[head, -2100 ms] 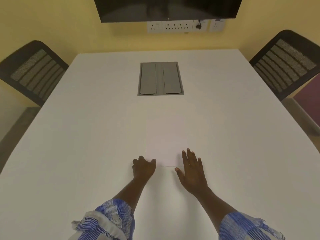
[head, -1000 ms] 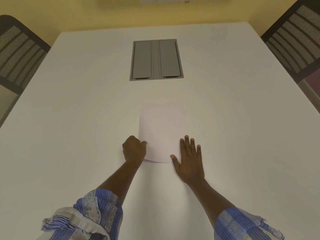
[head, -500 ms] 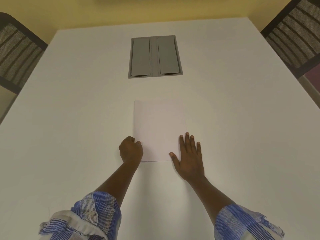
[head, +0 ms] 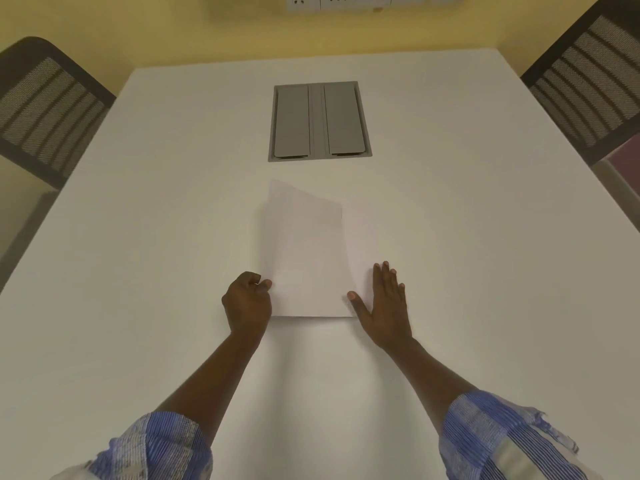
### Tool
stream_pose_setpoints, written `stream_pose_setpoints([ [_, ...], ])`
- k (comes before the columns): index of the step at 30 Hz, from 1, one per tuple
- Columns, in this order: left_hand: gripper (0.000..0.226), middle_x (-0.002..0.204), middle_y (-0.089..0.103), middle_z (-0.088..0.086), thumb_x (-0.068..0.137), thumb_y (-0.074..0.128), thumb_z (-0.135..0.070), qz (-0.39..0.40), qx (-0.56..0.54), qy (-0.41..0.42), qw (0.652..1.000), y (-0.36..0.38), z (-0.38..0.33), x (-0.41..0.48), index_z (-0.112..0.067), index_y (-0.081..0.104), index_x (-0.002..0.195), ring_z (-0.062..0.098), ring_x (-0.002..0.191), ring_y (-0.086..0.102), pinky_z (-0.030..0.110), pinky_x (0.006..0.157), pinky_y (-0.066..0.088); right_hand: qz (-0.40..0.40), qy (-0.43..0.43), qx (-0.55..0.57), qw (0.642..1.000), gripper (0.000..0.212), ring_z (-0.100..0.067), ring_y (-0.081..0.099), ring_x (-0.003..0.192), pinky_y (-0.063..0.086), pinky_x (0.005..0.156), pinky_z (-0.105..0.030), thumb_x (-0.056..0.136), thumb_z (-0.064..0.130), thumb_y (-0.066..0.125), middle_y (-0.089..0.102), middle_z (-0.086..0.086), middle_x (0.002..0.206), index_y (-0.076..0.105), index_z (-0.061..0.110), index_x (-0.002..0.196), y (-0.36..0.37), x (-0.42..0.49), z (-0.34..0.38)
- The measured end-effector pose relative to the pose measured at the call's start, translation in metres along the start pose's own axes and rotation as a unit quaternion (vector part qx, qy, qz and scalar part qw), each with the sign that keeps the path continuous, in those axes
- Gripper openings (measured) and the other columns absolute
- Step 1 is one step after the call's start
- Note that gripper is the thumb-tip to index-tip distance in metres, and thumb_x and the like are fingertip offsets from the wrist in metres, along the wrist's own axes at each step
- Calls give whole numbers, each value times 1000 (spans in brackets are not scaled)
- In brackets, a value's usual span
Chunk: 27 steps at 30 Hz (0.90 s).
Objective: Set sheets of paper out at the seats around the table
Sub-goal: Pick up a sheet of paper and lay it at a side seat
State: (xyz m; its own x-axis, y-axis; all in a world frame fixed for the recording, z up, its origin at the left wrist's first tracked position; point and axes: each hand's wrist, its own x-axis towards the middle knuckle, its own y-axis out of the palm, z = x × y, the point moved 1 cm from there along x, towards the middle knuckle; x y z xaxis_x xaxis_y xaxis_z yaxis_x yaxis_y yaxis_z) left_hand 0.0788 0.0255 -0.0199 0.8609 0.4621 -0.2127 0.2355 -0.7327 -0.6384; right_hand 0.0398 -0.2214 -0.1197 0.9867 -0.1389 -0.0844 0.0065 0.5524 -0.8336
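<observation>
A top sheet of white paper point(head: 304, 254) curls up off a stack of paper point(head: 358, 237) that lies in the middle of the white table point(head: 138, 237). My left hand point(head: 247, 303) pinches the lifted sheet at its near left edge, fingers curled. My right hand point(head: 384, 303) lies flat with straight fingers, pressing on the near right corner of the stack. The lifted sheet's far right corner stands above the paper beneath it.
A grey cable hatch point(head: 319, 121) is set into the table beyond the paper. Black mesh chairs stand at the far left point(head: 45, 109) and far right point(head: 592, 77). Wall sockets point(head: 360, 0) sit on the yellow wall.
My left hand has taken hold of the top sheet and raised it, so it now curls away from the stack. My right hand has stayed flat in place.
</observation>
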Motion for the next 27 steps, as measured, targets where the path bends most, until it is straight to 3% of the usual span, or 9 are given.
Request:
stream_pose_setpoints([
  [2,12,64,59,0,91,65,-13,0,-15,-4,1000,-12,1,-9,-10,64,80,15,63,50,27,61,38,-8,24,69,997,105,-23,5,157,3,126,-39,87,83,20,10,-7,170,11,10,162,-11,-5,13],
  [5,15,57,56,-3,91,67,-12,6,-33,-3,999,-29,3,-29,-12,64,76,12,56,46,28,63,37,18,83,177,980,88,-20,33,149,25,120,-32,93,69,44,40,-2,159,26,15,159,-30,-17,38],
  [7,15,52,50,-9,91,68,-11,12,-44,-4,999,-41,3,-46,-12,64,76,10,55,45,27,68,38,27,138,243,960,75,-21,53,133,38,110,-30,94,60,54,61,-2,140,38,17,154,-43,-29,51],
  [11,22,64,64,2,90,65,-6,31,-78,8,996,-63,4,-87,-15,60,71,11,54,44,28,64,40,19,248,355,901,64,-21,67,100,53,97,-38,88,58,67,72,-3,109,56,19,137,-58,-65,52],
  [13,22,64,61,6,90,67,-8,38,-83,23,996,-73,3,-108,-15,60,71,13,54,43,27,60,40,27,286,405,868,48,-20,66,81,57,82,-38,87,47,74,72,-6,94,66,17,123,-70,-91,50],
  [16,17,59,51,3,91,67,-9,55,-93,49,993,-89,0,-141,-12,62,75,16,55,43,24,59,39,35,290,425,857,24,-21,59,73,49,67,-33,88,30,76,71,-5,85,73,16,107,-94,-134,51],
  [20,16,60,52,3,92,67,-11,82,-104,85,987,-104,3,-182,-13,62,76,16,57,46,24,60,40,-9,282,422,862,11,-23,63,76,51,68,-35,88,24,73,77,-8,97,74,19,97,-125,-194,55],
  [24,12,72,65,14,91,69,-15,137,-100,117,978,-111,7,-215,-15,64,79,18,63,52,26,61,42,-73,270,413,867,8,-24,63,76,52,69,-37,89,23,71,77,-10,98,74,19,95,-148,-255,53],
  [27,5,82,67,12,89,71,-19,206,-93,127,966,-108,8,-233,-17,66,88,22,74,60,34,68,48,-126,269,400,867,7,-21,65,76,50,65,-31,91,22,70,77,-6,95,74,19,97,-164,-299,50],
])
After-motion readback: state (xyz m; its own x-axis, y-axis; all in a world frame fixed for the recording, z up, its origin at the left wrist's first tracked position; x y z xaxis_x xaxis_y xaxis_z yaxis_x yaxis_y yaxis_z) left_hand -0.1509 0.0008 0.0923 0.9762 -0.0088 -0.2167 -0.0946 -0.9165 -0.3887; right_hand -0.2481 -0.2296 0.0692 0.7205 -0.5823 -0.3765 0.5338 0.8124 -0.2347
